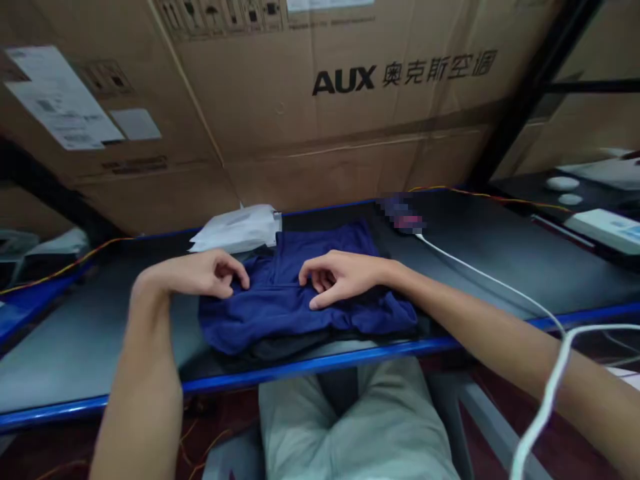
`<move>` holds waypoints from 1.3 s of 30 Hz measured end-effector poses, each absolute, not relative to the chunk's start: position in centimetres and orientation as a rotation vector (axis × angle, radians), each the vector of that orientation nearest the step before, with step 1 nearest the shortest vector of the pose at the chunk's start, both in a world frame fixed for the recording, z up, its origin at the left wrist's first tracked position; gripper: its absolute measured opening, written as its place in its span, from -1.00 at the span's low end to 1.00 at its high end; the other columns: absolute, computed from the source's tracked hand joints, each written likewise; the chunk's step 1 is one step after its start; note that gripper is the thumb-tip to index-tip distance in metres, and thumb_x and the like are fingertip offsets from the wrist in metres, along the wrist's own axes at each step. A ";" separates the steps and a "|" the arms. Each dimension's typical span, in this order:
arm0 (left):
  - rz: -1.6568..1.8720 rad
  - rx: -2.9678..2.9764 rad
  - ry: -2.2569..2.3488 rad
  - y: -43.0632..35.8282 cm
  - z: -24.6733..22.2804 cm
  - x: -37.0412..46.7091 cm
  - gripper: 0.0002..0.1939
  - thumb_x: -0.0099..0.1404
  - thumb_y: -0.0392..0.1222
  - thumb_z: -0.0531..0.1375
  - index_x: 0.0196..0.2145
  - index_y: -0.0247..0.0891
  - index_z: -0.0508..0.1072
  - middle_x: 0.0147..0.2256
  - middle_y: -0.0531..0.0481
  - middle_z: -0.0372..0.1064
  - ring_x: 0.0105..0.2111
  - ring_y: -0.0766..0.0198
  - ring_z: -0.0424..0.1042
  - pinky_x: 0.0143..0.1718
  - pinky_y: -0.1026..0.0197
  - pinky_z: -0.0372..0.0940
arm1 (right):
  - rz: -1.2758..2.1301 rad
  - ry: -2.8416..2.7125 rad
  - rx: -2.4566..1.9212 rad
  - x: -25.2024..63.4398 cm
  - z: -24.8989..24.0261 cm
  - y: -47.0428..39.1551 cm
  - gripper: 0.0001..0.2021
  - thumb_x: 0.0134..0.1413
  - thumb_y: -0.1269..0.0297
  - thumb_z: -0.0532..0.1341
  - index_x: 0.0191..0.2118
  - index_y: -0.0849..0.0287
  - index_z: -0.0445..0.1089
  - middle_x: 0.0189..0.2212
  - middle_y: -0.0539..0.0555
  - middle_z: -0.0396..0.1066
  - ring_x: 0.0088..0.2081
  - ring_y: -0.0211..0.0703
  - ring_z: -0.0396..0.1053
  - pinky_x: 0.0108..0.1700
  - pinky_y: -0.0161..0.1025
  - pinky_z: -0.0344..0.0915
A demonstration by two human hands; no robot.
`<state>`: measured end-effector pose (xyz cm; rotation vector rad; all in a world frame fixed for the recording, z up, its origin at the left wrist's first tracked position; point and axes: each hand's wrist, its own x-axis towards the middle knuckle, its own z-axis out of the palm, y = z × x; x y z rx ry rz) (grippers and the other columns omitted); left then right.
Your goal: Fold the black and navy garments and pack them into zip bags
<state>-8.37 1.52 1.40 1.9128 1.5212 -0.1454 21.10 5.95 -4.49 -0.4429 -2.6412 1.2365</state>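
Folded dark blue cloth garment lying at the near, blue-edged rim of the grey tabletop. Left hand pinching the garment's upper left part, grip clenched on fabric. Right hand resting on its middle, fingers curled, pinching fabric too. White plastic bag just behind, touching the garment.

two hands, one blue garment

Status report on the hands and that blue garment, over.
Left hand and right hand both pinching blue garment. Garment lies bunched on table, dark cloth beneath. White plastic bag behind; white cable right.
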 end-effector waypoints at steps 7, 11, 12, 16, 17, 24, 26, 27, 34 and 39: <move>-0.082 1.960 1.486 1.6 1.4 -7.9 -0.79 0.00 -0.11 0.20 -0.45 -0.27 0.55 -0.57 0.05 0.35 -0.54 0.33 0.25 -0.52 0.33 0.13 | 1.223 -2.661 -0.435 21.1 -4.4 6.0 -0.62 0.00 0.14 0.38 -0.11 0.25 0.40 -0.46 -0.05 0.40 -0.43 -0.29 0.34 -0.36 -0.35 0.26; 0.344 1.970 1.554 1.7 1.6 -7.4 -0.75 0.08 -0.04 0.19 -0.36 -0.27 0.46 -0.57 0.05 0.32 -0.55 0.30 0.29 -0.48 0.27 0.21 | 1.224 -2.664 -0.420 21.2 -4.3 6.0 -0.61 0.00 0.16 0.38 -0.10 0.27 0.39 -0.46 -0.04 0.41 -0.43 -0.29 0.34 -0.35 -0.35 0.27; 0.441 1.969 1.583 1.8 1.5 -7.2 -0.74 0.08 -0.03 0.20 -0.35 -0.27 0.44 -0.56 0.05 0.33 -0.53 0.28 0.32 -0.46 0.25 0.24 | 1.223 -2.665 -0.419 21.2 -4.3 6.0 -0.61 0.00 0.16 0.38 -0.10 0.27 0.39 -0.46 -0.04 0.42 -0.43 -0.29 0.34 -0.35 -0.35 0.27; 0.492 2.048 1.558 2.4 0.6 -6.6 -0.66 0.09 -0.02 0.23 -0.22 -0.26 0.43 -0.42 0.00 0.39 -0.39 0.21 0.40 -0.31 0.20 0.33 | 1.238 -2.654 -0.414 21.2 -4.4 6.0 -0.61 -0.02 0.17 0.39 -0.11 0.27 0.40 -0.45 -0.04 0.43 -0.42 -0.29 0.35 -0.34 -0.35 0.27; 0.411 2.072 1.525 2.5 0.3 -6.5 -0.61 0.08 -0.03 0.24 -0.15 -0.25 0.43 -0.38 -0.01 0.41 -0.35 0.20 0.41 -0.27 0.19 0.35 | 1.240 -2.644 -0.414 21.2 -4.5 6.0 -0.61 -0.02 0.16 0.39 -0.11 0.27 0.40 -0.46 -0.04 0.42 -0.42 -0.29 0.35 -0.34 -0.34 0.27; 0.061 2.067 1.565 2.0 0.0 -7.3 -0.35 0.02 -0.06 0.23 0.10 -0.24 0.31 -0.23 -0.04 0.39 -0.27 0.15 0.45 -0.20 0.10 0.41 | 1.115 -2.613 -0.409 21.1 -4.9 6.0 -0.48 0.00 0.12 0.38 0.05 0.27 0.40 -0.47 -0.05 0.40 -0.45 -0.29 0.31 -0.37 -0.34 0.22; 0.056 2.030 1.622 2.0 0.1 -8.2 -0.31 -0.03 -0.07 0.26 0.09 -0.22 0.32 -0.20 -0.06 0.41 -0.25 0.12 0.47 -0.19 0.09 0.42 | 1.076 -2.642 -0.408 21.1 -4.9 6.0 -0.50 -0.02 0.16 0.39 0.03 0.28 0.43 -0.49 -0.06 0.38 -0.45 -0.29 0.31 -0.36 -0.35 0.21; 0.056 2.017 1.653 2.0 0.1 -8.6 -0.31 -0.05 -0.06 0.28 0.08 -0.22 0.34 -0.19 -0.08 0.42 -0.24 0.11 0.47 -0.19 0.09 0.42 | 1.062 -2.656 -0.410 21.1 -4.8 6.0 -0.51 -0.04 0.18 0.40 0.02 0.28 0.44 -0.49 -0.06 0.38 -0.44 -0.29 0.31 -0.36 -0.35 0.21; 0.318 2.173 1.612 1.7 0.6 -8.3 -0.53 0.09 -0.02 0.24 -0.06 -0.27 0.44 -0.03 -0.14 0.45 -0.04 0.01 0.44 0.02 0.08 0.35 | 0.981 -2.683 -0.261 21.1 -4.9 6.2 -0.31 -0.04 0.30 0.37 0.26 0.24 0.28 -0.43 -0.09 0.30 -0.47 -0.35 0.20 -0.38 -0.37 0.16; 0.312 2.257 1.542 2.1 -0.1 -6.5 -0.62 0.11 -0.01 0.23 -0.15 -0.23 0.51 -0.07 -0.12 0.51 -0.03 0.01 0.45 0.03 0.08 0.34 | 0.858 -2.777 -0.262 21.0 -4.8 6.0 -0.43 -0.01 0.35 0.32 0.18 0.32 0.39 -0.51 -0.11 0.22 -0.48 -0.33 0.20 -0.37 -0.36 0.15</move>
